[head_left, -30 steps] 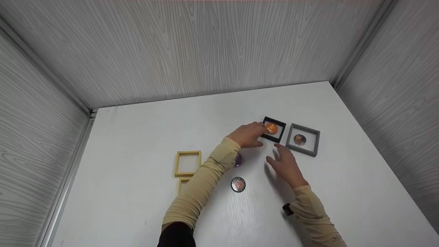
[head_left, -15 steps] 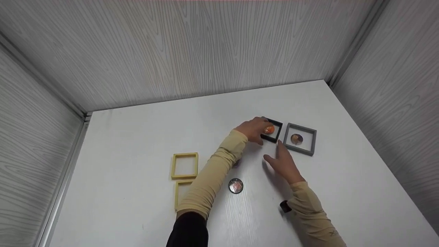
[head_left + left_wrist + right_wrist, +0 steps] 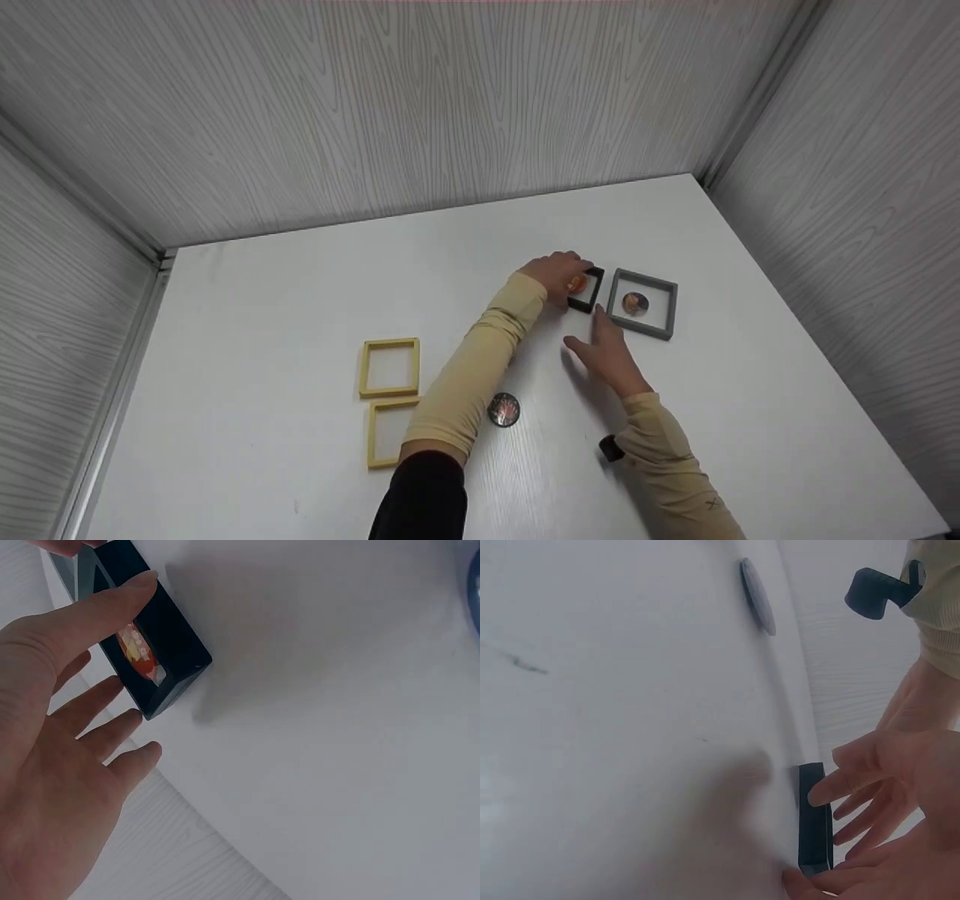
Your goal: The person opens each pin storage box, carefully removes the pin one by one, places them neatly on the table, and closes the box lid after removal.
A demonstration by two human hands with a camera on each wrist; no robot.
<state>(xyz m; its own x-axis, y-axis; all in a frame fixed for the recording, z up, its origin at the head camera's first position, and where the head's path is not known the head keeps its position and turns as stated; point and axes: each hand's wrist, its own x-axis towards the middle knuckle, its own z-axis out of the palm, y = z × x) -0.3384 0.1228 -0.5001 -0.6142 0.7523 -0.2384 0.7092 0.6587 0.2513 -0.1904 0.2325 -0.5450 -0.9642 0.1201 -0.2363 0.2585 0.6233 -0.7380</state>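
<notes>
My left hand (image 3: 556,276) grips a small black square frame (image 3: 598,289), its thumb over the near wall and the other fingers at the opposite side in the left wrist view. Inside lies an orange round badge (image 3: 138,652), partly covered by the hand in the head view. My right hand (image 3: 609,356) is just in front, fingers spread and nothing held; its index fingertip is right at the black frame's near corner. Beside them to the right, a larger grey frame (image 3: 669,311) with a brown-and-dark round badge (image 3: 635,304) inside lies on the white table (image 3: 300,300).
Two yellow frames, one upper (image 3: 389,391) and one lower (image 3: 371,439), lie left of the left sleeve, which covers part of the lower one. A dark-rimmed round badge (image 3: 503,409) lies between the forearms. Panelled walls (image 3: 412,112) stand behind and at both sides.
My left hand has moved right and farther over the black frame, covering more of it and its orange badge. The right index fingertip has come closer to the frame's corner. The head view shifted slightly.
</notes>
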